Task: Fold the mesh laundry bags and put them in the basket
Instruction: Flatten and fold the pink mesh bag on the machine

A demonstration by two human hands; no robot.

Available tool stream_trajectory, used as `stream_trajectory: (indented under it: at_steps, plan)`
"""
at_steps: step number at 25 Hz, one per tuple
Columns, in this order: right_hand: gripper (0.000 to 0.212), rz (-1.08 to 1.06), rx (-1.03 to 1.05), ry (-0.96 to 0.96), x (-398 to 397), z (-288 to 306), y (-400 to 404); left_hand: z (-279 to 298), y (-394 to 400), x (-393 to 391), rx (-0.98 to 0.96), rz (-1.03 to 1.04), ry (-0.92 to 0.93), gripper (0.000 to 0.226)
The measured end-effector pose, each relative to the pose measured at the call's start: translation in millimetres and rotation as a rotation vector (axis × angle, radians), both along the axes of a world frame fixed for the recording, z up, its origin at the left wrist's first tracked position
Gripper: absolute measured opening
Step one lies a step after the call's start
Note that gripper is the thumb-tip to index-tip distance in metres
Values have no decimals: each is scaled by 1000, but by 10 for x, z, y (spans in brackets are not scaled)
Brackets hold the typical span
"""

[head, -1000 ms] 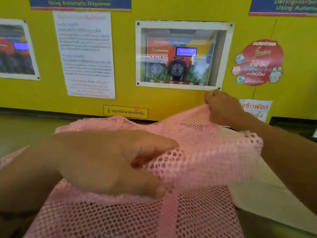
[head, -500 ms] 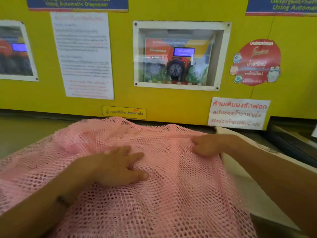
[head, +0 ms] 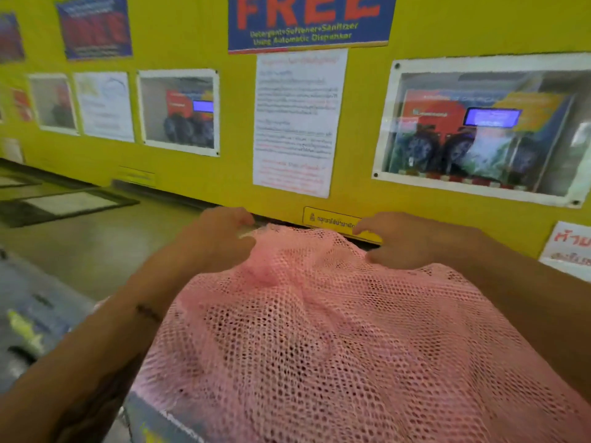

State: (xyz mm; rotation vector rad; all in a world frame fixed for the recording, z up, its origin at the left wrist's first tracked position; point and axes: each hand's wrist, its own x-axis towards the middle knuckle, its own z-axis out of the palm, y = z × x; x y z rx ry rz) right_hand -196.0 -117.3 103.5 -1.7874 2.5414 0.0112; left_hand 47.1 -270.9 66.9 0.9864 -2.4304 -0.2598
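Observation:
A pink mesh laundry bag (head: 335,346) lies spread over the surface in front of me, bunched toward its far end near the yellow wall. My left hand (head: 220,238) grips the bag's far left corner with curled fingers. On the far right edge of the bag, about a hand's width away, my right hand (head: 406,241) is closed on the mesh. Both forearms run along the bag's sides. No basket is in view.
A yellow wall (head: 198,174) with posters, notices and windowed dispensers (head: 479,129) stands right behind the bag. A grey-green machine top (head: 80,244) stretches to the left. A dark panel edge (head: 153,420) shows under the bag at the bottom left.
The view has swung left and up. Both hands moved forward from the middle of the bag to its far edge by the wall and closed on the mesh there.

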Motion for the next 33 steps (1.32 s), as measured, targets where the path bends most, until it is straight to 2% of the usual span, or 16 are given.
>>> stream_trajectory:
  at_steps: [3,5,7,10,12,15,17,19,20,21,23,25,27,28,30,33]
  plan:
    - [50,107,-98,2,248,-84,-547,-216,-126,206,142,96,-376,72]
    - [47,143,-165,-64,381,-215,-845,-325,-86,256,163,105,-471,69]
    - [48,175,-180,-95,508,-361,-1054,-366,-49,262,99,110,-442,47]
    - [19,236,-47,-6,621,-556,-1150,-298,-10,322,96,104,-209,4]
    - [28,234,-76,38,587,-595,-1152,-195,11,429,99,152,-10,8]
    - [20,201,-220,-19,357,-437,-1151,66,124,733,-65,248,223,13]
    - [15,234,-121,-77,209,-218,-1078,192,203,1034,-68,223,60,12]
    - [8,263,32,-192,95,-39,-999,343,380,1280,188,177,-230,14]
    - [12,259,14,-221,59,15,-996,395,448,1332,287,181,-294,13]
    - [18,252,-71,-217,28,47,-1044,417,474,1323,299,195,-296,11]
    - [28,215,-236,-190,22,27,-1222,355,357,1181,156,243,-185,8]
    - [33,196,-246,-122,96,-91,-1383,166,245,938,94,264,-124,25]
    - [43,203,-211,-33,162,-258,-1525,-112,182,718,183,215,-234,46]
    - [49,210,-178,-31,189,-354,-1583,-237,192,643,220,183,-302,49]
    - [46,237,-78,2,226,-523,-1685,-355,232,574,207,127,-284,38]
    - [19,245,-50,187,246,-505,-1785,-337,186,616,134,93,-27,8]
